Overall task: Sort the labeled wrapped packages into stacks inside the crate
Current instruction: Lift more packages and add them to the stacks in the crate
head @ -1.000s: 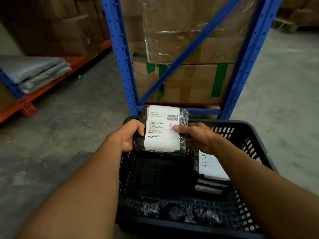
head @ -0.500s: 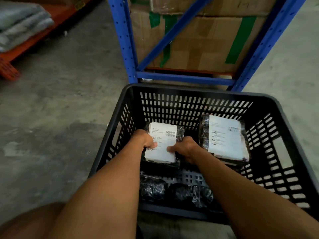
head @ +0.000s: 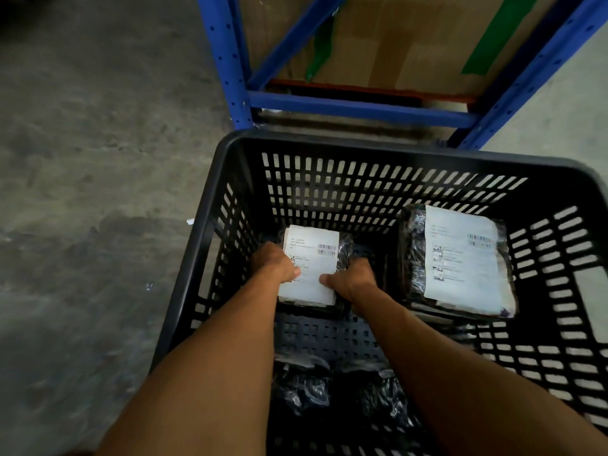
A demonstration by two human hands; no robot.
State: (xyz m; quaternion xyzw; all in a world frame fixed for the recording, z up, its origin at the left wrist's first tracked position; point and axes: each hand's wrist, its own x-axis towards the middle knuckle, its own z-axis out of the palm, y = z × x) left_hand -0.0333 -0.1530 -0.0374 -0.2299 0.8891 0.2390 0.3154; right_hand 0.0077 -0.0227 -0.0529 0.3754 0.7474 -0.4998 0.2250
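Note:
Deep in the black slotted crate [head: 362, 149], a black-wrapped package with a white label [head: 314, 258] lies at the back left of the floor. My left hand [head: 274, 263] grips its left edge and my right hand [head: 350, 279] grips its right edge, thumbs on the label. A stack of labeled wrapped packages [head: 460, 261] stands at the back right, label up. Two black wrapped bundles [head: 345, 386] without visible labels lie near the front wall, between my forearms.
A blue steel rack frame [head: 355, 106] stands right behind the crate, holding taped cardboard boxes [head: 411, 37]. Grey concrete floor [head: 98, 192] spreads to the left and far right of the crate.
Both hands carried the labeled package from above the crate's rim down to the crate floor at the back left. My view tilted down and closer.

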